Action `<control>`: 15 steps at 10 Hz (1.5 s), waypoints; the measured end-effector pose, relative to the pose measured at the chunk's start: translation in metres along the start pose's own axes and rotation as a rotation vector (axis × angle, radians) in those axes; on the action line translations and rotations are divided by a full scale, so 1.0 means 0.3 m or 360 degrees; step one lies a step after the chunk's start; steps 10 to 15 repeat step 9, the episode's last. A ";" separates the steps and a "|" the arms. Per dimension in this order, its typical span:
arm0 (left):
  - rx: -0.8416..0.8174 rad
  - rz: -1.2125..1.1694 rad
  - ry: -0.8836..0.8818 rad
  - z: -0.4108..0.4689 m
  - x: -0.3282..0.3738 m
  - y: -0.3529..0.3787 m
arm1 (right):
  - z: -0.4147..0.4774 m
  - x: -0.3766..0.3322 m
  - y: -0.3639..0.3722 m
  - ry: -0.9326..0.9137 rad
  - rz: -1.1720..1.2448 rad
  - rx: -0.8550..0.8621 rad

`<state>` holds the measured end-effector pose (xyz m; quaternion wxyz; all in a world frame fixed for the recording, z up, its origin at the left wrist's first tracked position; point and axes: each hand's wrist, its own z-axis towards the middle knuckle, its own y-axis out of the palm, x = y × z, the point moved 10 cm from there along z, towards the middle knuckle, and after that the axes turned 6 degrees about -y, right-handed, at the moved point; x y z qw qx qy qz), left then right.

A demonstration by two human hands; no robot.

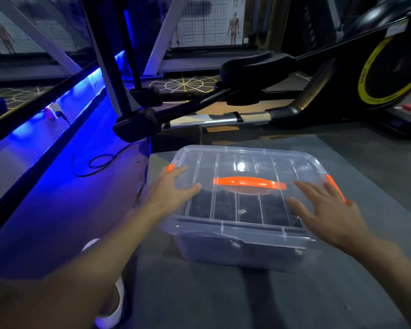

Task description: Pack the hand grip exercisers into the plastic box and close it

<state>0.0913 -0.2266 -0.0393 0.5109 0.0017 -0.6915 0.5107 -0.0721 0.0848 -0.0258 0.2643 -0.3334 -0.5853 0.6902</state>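
- Laying the left hand (173,188) on the left part of the lid (247,160), fingers spread and nearly straight, thumb stretched across the clear top, curling round nothing.
- Reaching with the left fingertips to just beside the orange left latch (170,167) at the lid's edge; being too blurred to tell whether touching it.
- Holding the right hand (323,205) over the right part of the lid, fingers fanned apart and straight, pinching nothing; being unable to tell whether pressing on the plastic or hovering just above it.
- Placing the outer fingers of the right hand just beside the orange right latch (335,188).
- Showing the plastic box (237,248) standing on a grey mat (247,305), with the lid lying on top and the orange handle (248,182) lying flat along the middle, between the two hands.
- Showing the hand grip exercisers (223,206) as a dark heap inside the box, seen through the lid and the front wall; being too dim to count.
- Leaving unclear whether either latch is snapped down.
- Showing beyond the box a black exercise machine (389,67) with a yellow-ringed wheel, blue light along the floor to the left, and a white shoe (119,295) beside the left forearm.
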 end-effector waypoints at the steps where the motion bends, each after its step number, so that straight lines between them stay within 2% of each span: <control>1: -0.0081 -0.0004 0.0081 0.096 0.055 0.028 | -0.004 0.005 -0.014 0.0040 0.0041 0.0081; 3: -0.0052 0.0007 0.0176 0.192 0.089 0.068 | 0.068 0.034 -0.043 0.0062 0.0137 0.0130; 6: -0.0041 0.0193 0.0153 0.198 0.139 0.090 | 0.132 0.076 -0.049 0.0068 0.0145 0.0085; 8: -0.0143 0.0345 0.0138 0.178 0.145 0.123 | 0.146 0.074 -0.019 0.0009 0.0082 -0.0020; 9: -0.0089 0.0461 0.0125 0.229 0.164 0.092 | 0.210 0.102 -0.030 -0.0008 -0.0027 0.0052; 15: -0.0089 0.0461 0.0125 0.229 0.164 0.092 | 0.210 0.102 -0.030 -0.0008 -0.0027 0.0052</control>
